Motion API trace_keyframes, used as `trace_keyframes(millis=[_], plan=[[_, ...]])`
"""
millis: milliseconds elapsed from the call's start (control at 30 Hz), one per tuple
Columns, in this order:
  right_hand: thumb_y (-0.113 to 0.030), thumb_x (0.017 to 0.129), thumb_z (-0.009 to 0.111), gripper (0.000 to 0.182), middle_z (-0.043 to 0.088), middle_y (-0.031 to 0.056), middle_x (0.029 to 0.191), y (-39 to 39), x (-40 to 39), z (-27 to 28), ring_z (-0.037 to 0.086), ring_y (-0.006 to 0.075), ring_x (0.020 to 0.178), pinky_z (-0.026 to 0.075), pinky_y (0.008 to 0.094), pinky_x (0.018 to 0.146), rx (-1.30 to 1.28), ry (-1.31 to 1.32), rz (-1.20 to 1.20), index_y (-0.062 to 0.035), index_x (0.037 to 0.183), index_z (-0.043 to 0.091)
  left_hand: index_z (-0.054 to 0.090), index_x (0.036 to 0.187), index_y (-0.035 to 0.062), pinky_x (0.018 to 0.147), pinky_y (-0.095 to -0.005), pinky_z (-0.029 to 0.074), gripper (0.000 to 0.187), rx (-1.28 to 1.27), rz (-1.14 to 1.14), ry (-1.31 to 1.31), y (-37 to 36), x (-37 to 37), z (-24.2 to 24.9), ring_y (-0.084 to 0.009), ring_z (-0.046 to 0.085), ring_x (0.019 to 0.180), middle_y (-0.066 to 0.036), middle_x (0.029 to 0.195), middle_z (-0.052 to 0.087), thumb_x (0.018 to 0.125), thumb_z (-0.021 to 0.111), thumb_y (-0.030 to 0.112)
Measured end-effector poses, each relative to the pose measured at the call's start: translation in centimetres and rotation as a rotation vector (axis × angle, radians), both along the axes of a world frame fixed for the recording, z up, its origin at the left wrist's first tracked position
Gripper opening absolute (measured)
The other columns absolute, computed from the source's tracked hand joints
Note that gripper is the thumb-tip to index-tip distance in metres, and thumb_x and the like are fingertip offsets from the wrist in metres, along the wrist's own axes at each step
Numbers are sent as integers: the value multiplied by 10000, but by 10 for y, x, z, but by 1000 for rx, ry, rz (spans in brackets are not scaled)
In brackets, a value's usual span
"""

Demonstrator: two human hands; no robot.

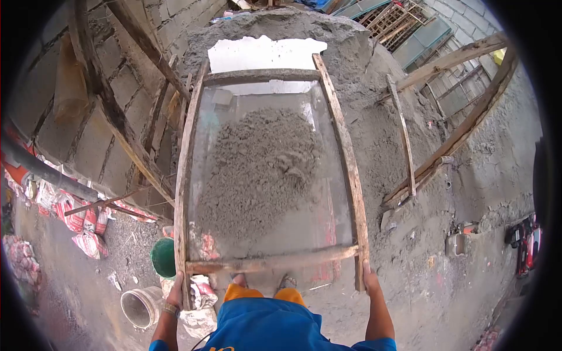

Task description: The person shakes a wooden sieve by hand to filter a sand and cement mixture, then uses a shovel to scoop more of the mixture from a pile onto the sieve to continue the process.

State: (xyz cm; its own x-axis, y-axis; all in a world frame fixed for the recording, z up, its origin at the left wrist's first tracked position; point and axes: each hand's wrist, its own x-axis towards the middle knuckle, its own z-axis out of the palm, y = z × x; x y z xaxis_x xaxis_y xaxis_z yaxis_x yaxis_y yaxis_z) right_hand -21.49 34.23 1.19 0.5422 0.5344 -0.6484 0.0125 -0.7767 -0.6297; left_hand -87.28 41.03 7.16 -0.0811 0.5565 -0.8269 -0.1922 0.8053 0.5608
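Note:
A wooden-framed sand screen (pixel 350 175) stretches out in front of me, its see-through mesh (pixel 339 225) held between two long side rails and two crossbars. Grey, clumpy sand (pixel 257 169) lies heaped over the middle and left of the mesh. My left hand (pixel 175 293) is closed around the near end of the left rail. On the other side, my right hand (pixel 370 281) grips the near end of the right rail; its fingers are partly hidden behind the wood. My feet show beneath the near crossbar.
A white sheet (pixel 263 54) lies at the screen's far end, against a large sand pile (pixel 374 117). Slanted timber posts (pixel 126 126) stand left, by a block wall. A green bucket (pixel 163 257), a pale bucket (pixel 139 309) and sacks (pixel 91 243) sit left. Another timber frame (pixel 462 140) leans right.

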Motion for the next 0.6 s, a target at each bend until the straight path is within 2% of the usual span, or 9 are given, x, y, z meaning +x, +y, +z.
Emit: trace_keyframes(millis=[67, 133, 233, 300, 367, 400, 433, 500, 600], plan=[[-732, 820, 427, 972, 548, 287, 1200, 82, -16, 96, 511, 363, 1153, 379, 385, 990, -47, -260, 117, 132, 1264, 466, 567, 850, 142, 337, -292, 411, 489, 151, 50, -59, 79, 20, 39, -166, 488, 371, -40, 545, 527, 875, 470, 620], [-740, 781, 477, 970, 567, 332, 1140, 136, 21, 125, 555, 385, 1106, 417, 404, 931, 73, -415, 186, 147, 1171, 541, 552, 802, 145, 322, -271, 425, 479, 99, -28, -84, 142, 39, 100, -137, 503, 368, -10, 526, 519, 865, 496, 616], [-723, 774, 511, 973, 575, 304, 1138, 187, 42, 186, 545, 358, 1117, 401, 401, 944, 15, -175, 251, 168, 1166, 528, 531, 767, 150, 308, -255, 445, 473, 165, -111, -116, 169, 50, 135, -119, 515, 368, -9, 526, 516, 850, 522, 616], [-724, 778, 507, 970, 575, 292, 1144, 159, 42, 158, 539, 347, 1125, 393, 395, 955, -9, -248, 239, 158, 1180, 525, 536, 799, 139, 301, -264, 435, 467, 109, -43, -113, 158, 59, 128, -128, 505, 360, -12, 530, 513, 858, 522, 602], [-701, 801, 505, 926, 579, 256, 1167, 88, 12, 123, 527, 322, 1148, 371, 378, 988, 60, -372, 193, 123, 1224, 515, 545, 847, 126, 327, -269, 426, 482, 129, -25, -118, 96, 47, 59, -140, 502, 377, -16, 550, 516, 854, 523, 608], [-667, 829, 498, 894, 522, 241, 1279, 46, 37, 52, 463, 339, 1236, 334, 378, 1031, -132, -432, 150, 81, 1315, 444, 556, 884, 128, 362, -278, 415, 519, 153, 17, -69, 62, 44, 23, -154, 506, 415, -22, 576, 522, 847, 496, 642], [-592, 869, 514, 766, 580, 184, 1199, 8, 27, 25, 535, 287, 1121, 389, 357, 967, -3, -396, 167, 47, 1291, 487, 553, 905, 132, 394, -281, 418, 552, 4, -16, -47, 32, 34, -4, -157, 516, 451, -27, 592, 522, 845, 459, 673], [-436, 935, 512, 515, 595, 74, 991, -63, 13, -10, 521, 153, 886, 448, 303, 804, 161, -185, 118, 21, 1167, 557, 542, 915, 103, 417, -290, 427, 579, 12, -15, -63, -34, 25, -38, -167, 521, 458, -38, 587, 520, 853, 440, 670], [-567, 852, 529, 690, 620, 120, 1055, -128, -13, -29, 561, 218, 995, 436, 359, 879, 156, -296, 83, 38, 1183, 556, 535, 926, 62, 427, -313, 474, 619, 55, -5, -71, -117, -7, -79, -208, 556, 461, -85, 589, 545, 820, 491, 670]])
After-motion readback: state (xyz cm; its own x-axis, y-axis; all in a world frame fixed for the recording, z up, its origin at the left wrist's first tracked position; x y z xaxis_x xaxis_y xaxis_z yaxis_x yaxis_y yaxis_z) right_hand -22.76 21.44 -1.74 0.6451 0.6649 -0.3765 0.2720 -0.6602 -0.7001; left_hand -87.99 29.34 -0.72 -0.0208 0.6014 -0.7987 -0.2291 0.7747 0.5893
